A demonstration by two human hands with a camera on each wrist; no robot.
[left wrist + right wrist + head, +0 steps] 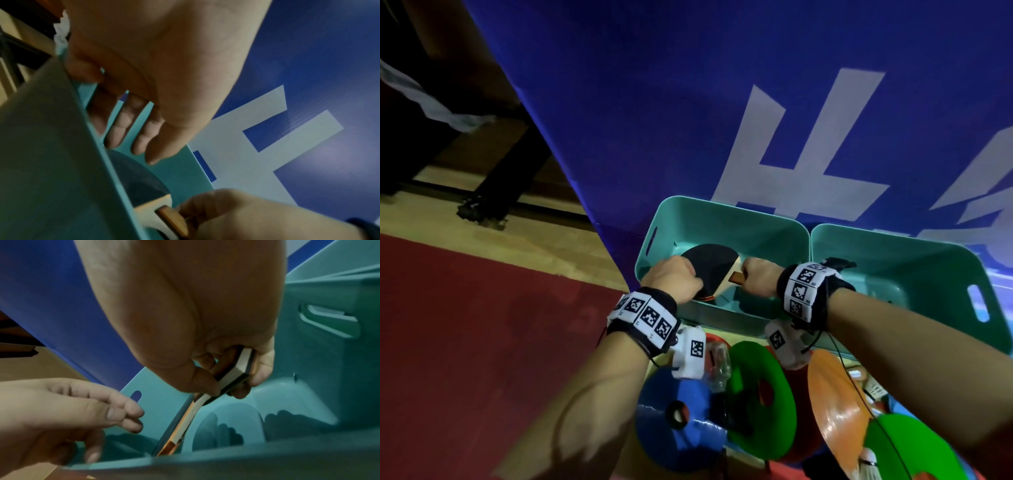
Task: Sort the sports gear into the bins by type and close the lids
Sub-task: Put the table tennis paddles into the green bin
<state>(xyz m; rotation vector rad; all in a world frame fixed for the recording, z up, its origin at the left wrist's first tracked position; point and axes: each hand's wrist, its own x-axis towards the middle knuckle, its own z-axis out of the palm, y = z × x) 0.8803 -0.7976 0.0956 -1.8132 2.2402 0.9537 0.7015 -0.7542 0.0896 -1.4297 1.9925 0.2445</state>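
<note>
Standing at the back: a blue board [688, 102] with large white characters, rising behind both bins.
Floor: tan wood at far left, a dark red mat [482, 325] nearer.
Left bin [722, 219]: teal, lid off, slot handle in its left wall; it sits touching the right bin.
Right bin [928, 260]: teal, lid off, slot handle on its right side.
Gear pile: near the person, in front of the bins, lie a blue disc [674, 411], a green disc [760, 387], an orange disc [835, 407] and a second green disc [907, 448], each with a centre hole where visible, overlapping one another.
Paddle [710, 267]: a table-tennis paddle, black rubber up, tilted inside the left bin with the blade toward the left wall.
Right hand [760, 275]: fingers and thumb wrapped round the paddle's handle, clear in the right wrist view.
Left hand [674, 277]: over the bin's near-left corner beside the blade; fingers loosely extended in the wrist views, gripping nothing.
</note>
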